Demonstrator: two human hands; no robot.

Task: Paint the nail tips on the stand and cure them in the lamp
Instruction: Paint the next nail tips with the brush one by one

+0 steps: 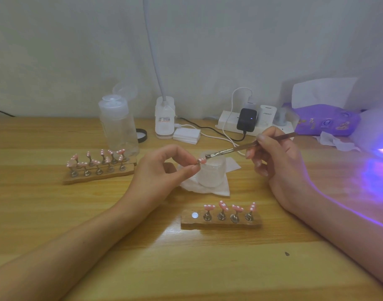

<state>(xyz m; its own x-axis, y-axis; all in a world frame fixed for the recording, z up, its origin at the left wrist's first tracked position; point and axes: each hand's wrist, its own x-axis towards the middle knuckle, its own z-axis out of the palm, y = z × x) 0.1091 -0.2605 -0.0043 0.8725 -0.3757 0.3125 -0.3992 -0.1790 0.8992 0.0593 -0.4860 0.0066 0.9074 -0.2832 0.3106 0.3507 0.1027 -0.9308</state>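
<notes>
Pink nail tip (201, 161), pinched in the left hand (162, 170), met the brush (240, 148) gripped by the right hand (277, 157).

"PISEN" on white charger (267, 115), lamp base (164, 120) label unreadable

I see wooden table (77, 213), one stand (221, 223) near centre, two more stands (95, 177) left, clear bottle (118, 127) behind them, power strip (227, 120) far centre, tissue (208, 189) mid-table, purple pack (325, 120), glowing lamp (377, 131) far right

Left hand (162, 168) pinching thumb to fingertips, right hand (279, 157) curled, forearms resting
</notes>
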